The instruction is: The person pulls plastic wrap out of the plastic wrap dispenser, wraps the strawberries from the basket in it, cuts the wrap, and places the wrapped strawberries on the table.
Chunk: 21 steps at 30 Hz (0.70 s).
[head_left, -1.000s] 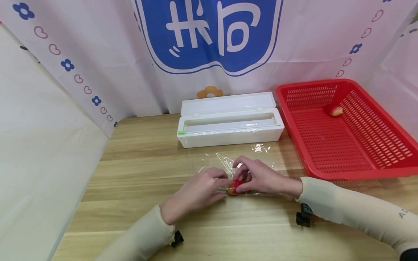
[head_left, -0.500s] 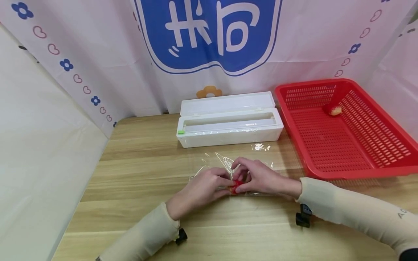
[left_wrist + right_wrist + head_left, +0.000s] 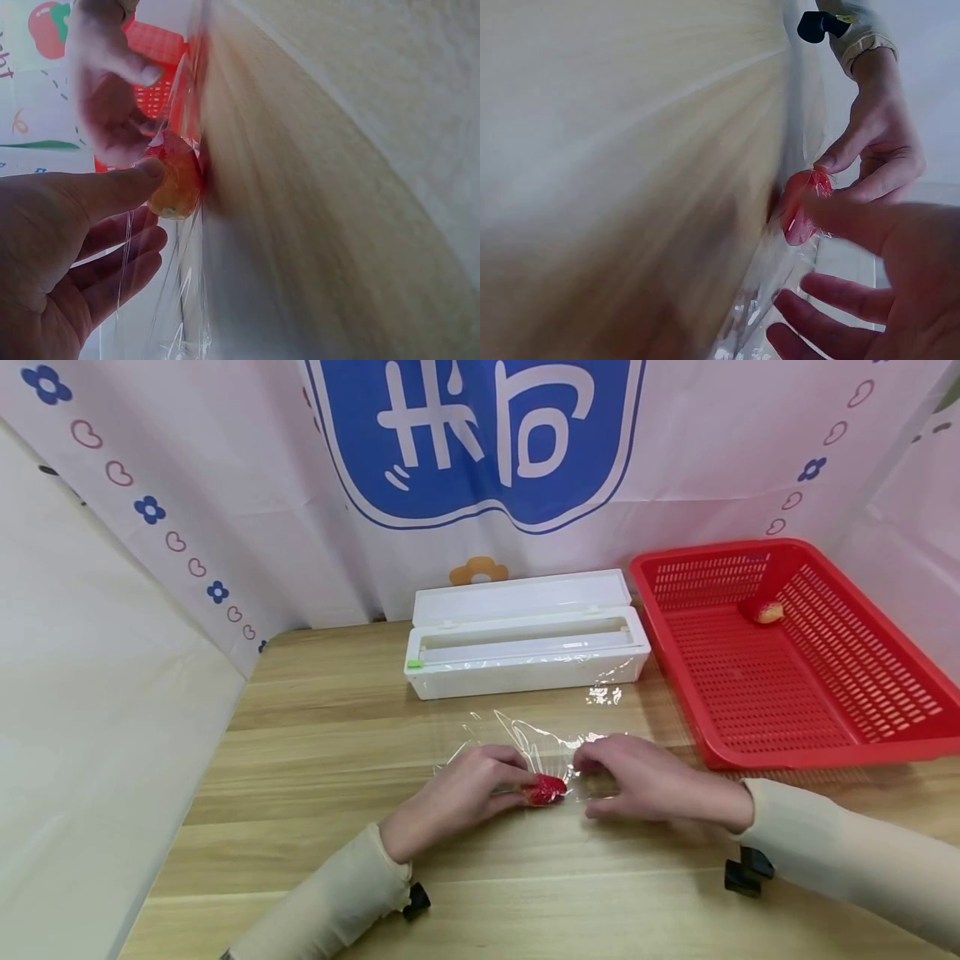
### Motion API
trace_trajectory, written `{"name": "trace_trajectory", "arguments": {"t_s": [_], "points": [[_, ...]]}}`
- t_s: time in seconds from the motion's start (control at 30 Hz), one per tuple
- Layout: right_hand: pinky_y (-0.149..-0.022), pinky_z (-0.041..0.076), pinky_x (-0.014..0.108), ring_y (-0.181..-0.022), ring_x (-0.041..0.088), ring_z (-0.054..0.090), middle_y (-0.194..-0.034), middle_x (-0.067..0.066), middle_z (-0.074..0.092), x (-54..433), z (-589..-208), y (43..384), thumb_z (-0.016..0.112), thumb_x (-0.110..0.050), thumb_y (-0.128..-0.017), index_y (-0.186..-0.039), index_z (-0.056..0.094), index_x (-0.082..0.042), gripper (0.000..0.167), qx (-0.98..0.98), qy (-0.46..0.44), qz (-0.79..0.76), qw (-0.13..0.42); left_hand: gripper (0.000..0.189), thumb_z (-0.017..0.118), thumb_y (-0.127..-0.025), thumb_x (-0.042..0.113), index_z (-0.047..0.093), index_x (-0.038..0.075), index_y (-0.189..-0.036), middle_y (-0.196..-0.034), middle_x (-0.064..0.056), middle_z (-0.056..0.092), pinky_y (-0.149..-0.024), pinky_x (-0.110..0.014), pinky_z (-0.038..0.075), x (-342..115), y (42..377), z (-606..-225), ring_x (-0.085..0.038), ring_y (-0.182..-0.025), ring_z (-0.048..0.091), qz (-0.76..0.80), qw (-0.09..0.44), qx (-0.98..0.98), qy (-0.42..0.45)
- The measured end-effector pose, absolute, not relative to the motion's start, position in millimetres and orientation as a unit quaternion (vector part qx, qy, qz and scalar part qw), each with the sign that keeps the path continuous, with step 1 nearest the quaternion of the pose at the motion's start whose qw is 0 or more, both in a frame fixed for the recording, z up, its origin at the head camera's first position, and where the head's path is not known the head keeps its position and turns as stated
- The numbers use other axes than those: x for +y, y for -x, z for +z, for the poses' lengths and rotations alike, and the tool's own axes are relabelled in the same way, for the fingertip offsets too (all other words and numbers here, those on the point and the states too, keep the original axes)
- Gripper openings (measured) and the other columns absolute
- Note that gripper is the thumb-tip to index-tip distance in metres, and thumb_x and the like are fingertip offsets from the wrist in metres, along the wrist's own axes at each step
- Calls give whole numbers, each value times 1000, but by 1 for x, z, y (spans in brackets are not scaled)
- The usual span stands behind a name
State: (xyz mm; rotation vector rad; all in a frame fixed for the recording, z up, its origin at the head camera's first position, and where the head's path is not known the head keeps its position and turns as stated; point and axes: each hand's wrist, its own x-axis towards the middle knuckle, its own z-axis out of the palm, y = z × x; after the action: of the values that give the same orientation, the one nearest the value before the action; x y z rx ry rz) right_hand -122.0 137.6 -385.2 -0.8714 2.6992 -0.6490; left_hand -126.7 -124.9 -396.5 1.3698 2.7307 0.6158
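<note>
Hands have parted: left hand [image 3: 472, 787] pinches the strawberry [image 3: 550, 789], right hand [image 3: 654, 779] has drawn away, spread.

Head view: camera set above and behind the left grip [image 3: 463, 789] and right grip [image 3: 654, 781], facing forward and down; widest field. Left wrist view: close behind the left grip, low along the surface [image 3: 585, 893], facing the right grip. Right wrist view: mirrors this, facing the left grip. All three share the strawberry [image 3: 549, 789] at the left grip's fingertips.
</note>
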Motion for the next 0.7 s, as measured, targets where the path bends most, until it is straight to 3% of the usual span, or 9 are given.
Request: {"name": "trace_trajectory", "arguments": {"t_s": [0.17,0.4,0.6,0.7], "points": [[-74,54,25,-82,4,61,-88,-10,69,152,-385,118,82,-25,-79,-97,69,-21,23,918,301,-233,112,23,76,-87,22,77,19,-110,-101,8,72,-84,-17,55,-124,127,-396,-3,-92,66,193,15,878,-437],[-70,54,20,-75,-3,59,-82,-13,69,166,-387,117,77,-13,-83,-95,71,-20,15,900,299,-291,127,22,77,-87,20,77,19,-109,-101,7,72,-83,-15,54,-124,127,-396,-3,-91,66,205,22,877,-435],[-63,46,18,-68,-2,52,-77,-15,64,171,-393,115,79,-29,-82,-95,72,-24,16,905,303,-279,108,23,77,-86,20,77,18,-109,-102,6,72,-84,-15,55,-125,128,-395,-4,-92,66,210,26,877,-431],[-66,45,19,-72,0,52,-79,-15,60,173,-393,114,81,-29,-79,-92,71,-27,17,911,305,-262,92,24,77,-87,20,77,18,-111,-104,5,72,-85,-15,55,-126,128,-394,-4,-93,66,213,34,879,-424]]}}
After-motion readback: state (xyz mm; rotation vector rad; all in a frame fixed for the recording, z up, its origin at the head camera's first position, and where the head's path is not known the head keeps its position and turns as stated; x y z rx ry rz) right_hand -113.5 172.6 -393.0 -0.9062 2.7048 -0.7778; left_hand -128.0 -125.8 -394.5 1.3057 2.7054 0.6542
